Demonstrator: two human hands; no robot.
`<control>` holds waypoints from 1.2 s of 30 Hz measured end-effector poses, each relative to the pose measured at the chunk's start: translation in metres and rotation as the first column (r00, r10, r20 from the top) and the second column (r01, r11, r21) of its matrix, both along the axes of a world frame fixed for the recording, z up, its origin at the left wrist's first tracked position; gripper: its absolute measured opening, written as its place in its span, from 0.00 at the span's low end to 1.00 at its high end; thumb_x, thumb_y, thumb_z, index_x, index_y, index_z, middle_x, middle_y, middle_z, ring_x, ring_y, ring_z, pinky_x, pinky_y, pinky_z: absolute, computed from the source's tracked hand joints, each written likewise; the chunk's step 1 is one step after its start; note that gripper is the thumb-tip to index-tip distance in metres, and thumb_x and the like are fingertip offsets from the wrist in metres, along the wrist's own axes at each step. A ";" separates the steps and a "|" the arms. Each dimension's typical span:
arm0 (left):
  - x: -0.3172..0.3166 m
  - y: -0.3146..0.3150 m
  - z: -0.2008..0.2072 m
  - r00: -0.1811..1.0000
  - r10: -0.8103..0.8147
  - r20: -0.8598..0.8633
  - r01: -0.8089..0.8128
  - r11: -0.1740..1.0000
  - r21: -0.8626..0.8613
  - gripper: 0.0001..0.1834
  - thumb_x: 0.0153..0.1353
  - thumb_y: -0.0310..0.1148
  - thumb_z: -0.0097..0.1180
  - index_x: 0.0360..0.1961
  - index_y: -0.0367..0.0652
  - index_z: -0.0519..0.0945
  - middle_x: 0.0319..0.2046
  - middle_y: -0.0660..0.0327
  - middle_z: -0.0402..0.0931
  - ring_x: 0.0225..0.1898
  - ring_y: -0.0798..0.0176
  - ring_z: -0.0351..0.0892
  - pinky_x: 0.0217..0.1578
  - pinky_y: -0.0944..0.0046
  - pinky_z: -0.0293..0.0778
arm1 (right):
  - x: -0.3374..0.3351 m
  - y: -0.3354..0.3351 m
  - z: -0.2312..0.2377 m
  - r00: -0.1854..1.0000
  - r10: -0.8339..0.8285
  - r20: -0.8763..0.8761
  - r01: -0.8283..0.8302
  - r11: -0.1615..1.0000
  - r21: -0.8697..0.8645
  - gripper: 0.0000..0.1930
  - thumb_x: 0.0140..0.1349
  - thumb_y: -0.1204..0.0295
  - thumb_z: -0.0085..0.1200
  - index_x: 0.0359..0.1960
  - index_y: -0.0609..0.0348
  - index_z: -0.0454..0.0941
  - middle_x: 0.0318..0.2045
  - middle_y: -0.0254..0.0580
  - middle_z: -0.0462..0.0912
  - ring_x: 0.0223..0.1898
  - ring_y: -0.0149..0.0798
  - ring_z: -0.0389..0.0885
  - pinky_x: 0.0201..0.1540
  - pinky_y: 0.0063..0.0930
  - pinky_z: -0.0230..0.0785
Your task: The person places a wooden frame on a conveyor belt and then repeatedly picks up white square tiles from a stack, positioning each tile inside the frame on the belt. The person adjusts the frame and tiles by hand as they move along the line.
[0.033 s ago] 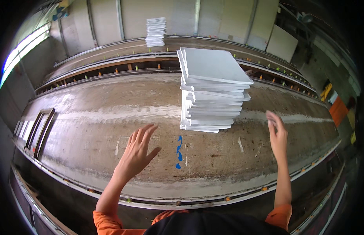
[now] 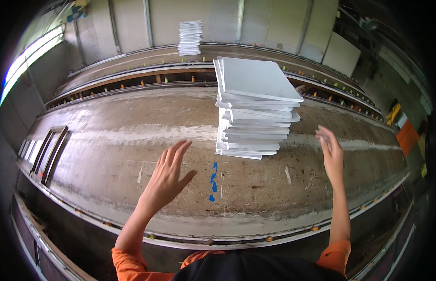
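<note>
A tall, uneven stack of white flat panels stands on a long brown worktable, a little right of the middle. My left hand hovers short of the stack on its left, fingers stretched out and thumb spread. On the other side, my right hand is held up with its fingers extended and slightly bent. Both hands are apart from the panels, and neither holds anything. A broken streak of blue paint marks the tabletop between my left hand and the stack's near edge.
Dark narrow frames lie at the table's left end. Beyond a gap, a second long table carries a smaller white stack. Small orange and green pieces line the table edges. An orange object is at the far right.
Both hands have moved slightly forward, the left also a bit toward the stack. The stack stays in place, and the view has shifted slightly.
</note>
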State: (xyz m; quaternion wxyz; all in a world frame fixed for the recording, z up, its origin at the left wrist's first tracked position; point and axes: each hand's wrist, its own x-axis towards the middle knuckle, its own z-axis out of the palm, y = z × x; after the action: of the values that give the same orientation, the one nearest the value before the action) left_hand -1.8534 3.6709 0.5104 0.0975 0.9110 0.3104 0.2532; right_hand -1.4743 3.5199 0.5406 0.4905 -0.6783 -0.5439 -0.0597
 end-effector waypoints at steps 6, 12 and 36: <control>0.100 -0.027 0.049 0.961 0.034 0.274 -0.089 0.978 0.190 0.38 0.57 0.34 0.56 0.65 0.44 0.50 0.61 0.47 0.53 0.61 0.47 0.55 0.60 0.49 0.57 | 0.064 0.081 0.022 0.913 0.222 -0.342 -0.232 0.973 0.012 0.24 0.67 0.60 0.43 0.62 0.52 0.58 0.27 0.41 0.79 0.25 0.29 0.77 0.26 0.22 0.68; 0.158 0.058 0.045 0.641 0.321 0.698 -0.017 0.914 -0.405 0.35 0.60 0.43 0.54 0.63 0.39 0.55 0.53 0.45 0.62 0.49 0.55 0.70 0.47 0.59 0.68 | 0.046 0.135 0.028 0.787 0.477 -0.391 -0.476 0.873 0.109 0.35 0.60 0.58 0.53 0.61 0.64 0.52 0.20 0.41 0.79 0.14 0.29 0.74 0.17 0.23 0.65; 0.043 -0.074 0.033 0.280 0.504 0.817 0.245 0.785 -0.568 0.20 0.62 0.29 0.45 0.56 0.41 0.63 0.50 0.61 0.68 0.52 0.65 0.67 0.53 0.60 0.64 | -0.031 0.095 0.000 0.201 0.839 -0.505 -0.908 0.354 0.226 0.35 0.61 0.80 0.46 0.66 0.49 0.41 0.27 0.48 0.77 0.25 0.36 0.80 0.30 0.27 0.75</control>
State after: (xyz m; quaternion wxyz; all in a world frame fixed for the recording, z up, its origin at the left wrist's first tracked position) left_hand -1.8109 3.5967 0.5437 0.5209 0.4615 0.3305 0.6375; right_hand -1.5055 3.6149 0.5408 0.5255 -0.2632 -0.6685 0.4557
